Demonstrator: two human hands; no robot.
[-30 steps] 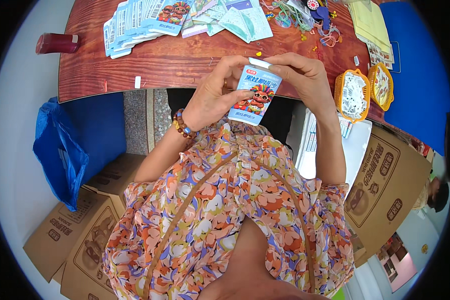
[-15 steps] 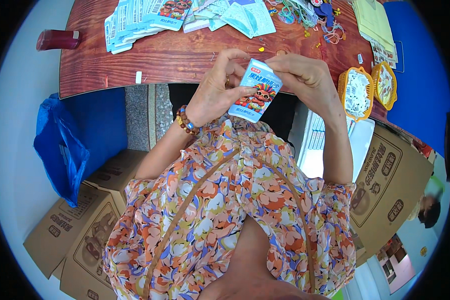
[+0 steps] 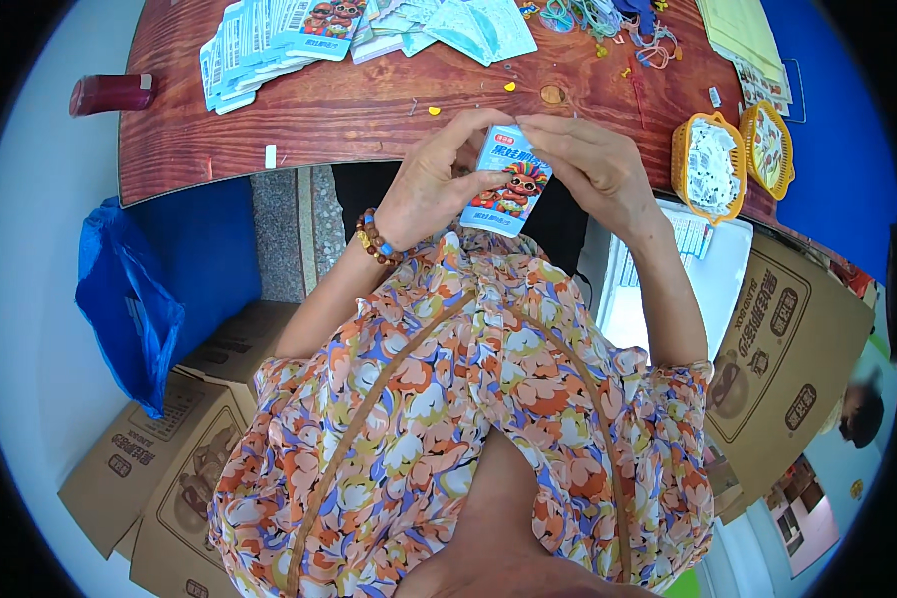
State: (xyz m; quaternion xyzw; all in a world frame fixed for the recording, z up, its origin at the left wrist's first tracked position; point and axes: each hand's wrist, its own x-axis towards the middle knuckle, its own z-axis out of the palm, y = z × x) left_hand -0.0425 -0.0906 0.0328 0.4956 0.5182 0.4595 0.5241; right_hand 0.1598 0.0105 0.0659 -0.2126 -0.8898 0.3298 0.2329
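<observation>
A small light-blue cardboard box with a colourful cartoon figure is held upright just in front of the table's near edge. My left hand grips it along its left side, the thumb lying across the printed front and the other fingers behind. At the box's upper right corner my right hand is closed, its fingertips pressed to the top edge; the right thumb is mostly hidden. Beyond the hands, on the table, lies a fan of flat blue-and-white box blanks, with pale green printed sheets beside it.
The reddish wooden table carries a dark red bottle at left and tangled coloured cords at the back. Yellow baskets stand at right, above a white bin of finished boxes. Brown cartons flank me; a blue bag hangs left.
My right hand has turned and its fingers have folded over the top of the box. The box stands slightly more upright, still in my left hand. The view has shifted a little.
</observation>
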